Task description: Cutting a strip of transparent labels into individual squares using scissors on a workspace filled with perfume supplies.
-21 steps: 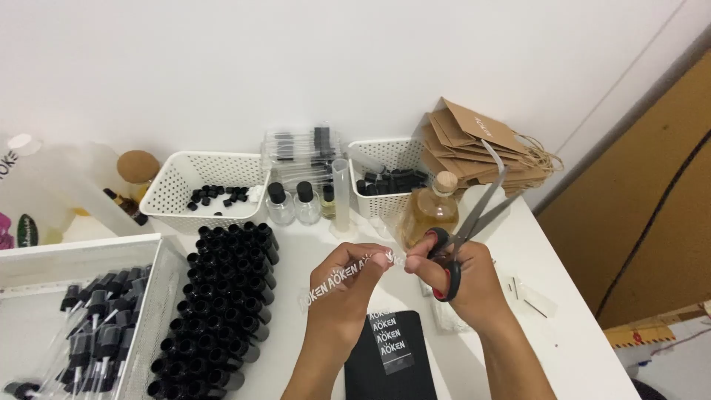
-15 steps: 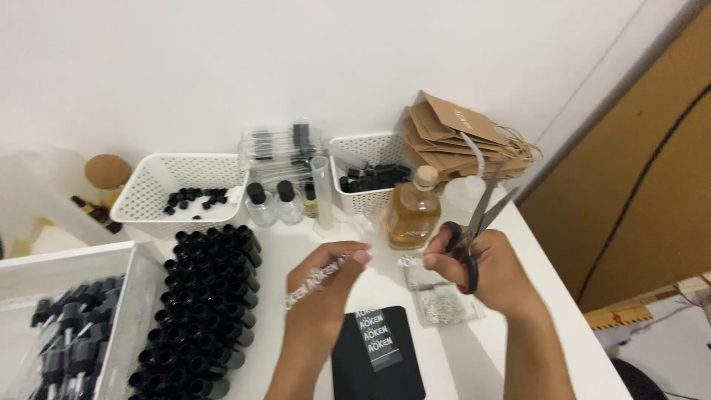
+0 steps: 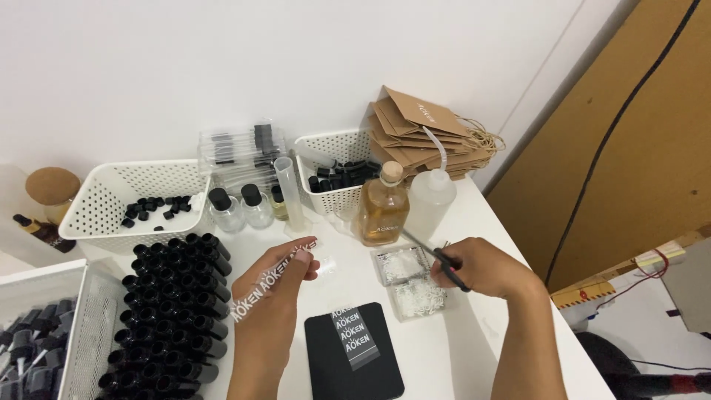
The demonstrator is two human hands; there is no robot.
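Note:
My left hand (image 3: 278, 285) pinches a clear sticker strip (image 3: 261, 285) with white lettering, holding it above the white table (image 3: 459, 348). My right hand (image 3: 485, 268) grips black-handled scissors (image 3: 435, 255), lowered toward a small clear box (image 3: 411, 281) of white bits. A black card (image 3: 352, 355) with a strip of the same stickers lies near the front edge between my arms. An amber liquid bottle (image 3: 383, 207) with a cork stands just behind the box.
Rows of small black-capped bottles (image 3: 170, 311) fill the left. White baskets (image 3: 118, 200) (image 3: 337, 167) hold black caps. A measuring cylinder (image 3: 289, 192), squeeze bottle (image 3: 432, 194), brown paper bags (image 3: 422, 133) and a tray of droppers (image 3: 37, 348) stand around.
My right hand has lowered the scissors from up near the strip down to the table by the clear box. My left hand still holds the strip, now separate from the scissors.

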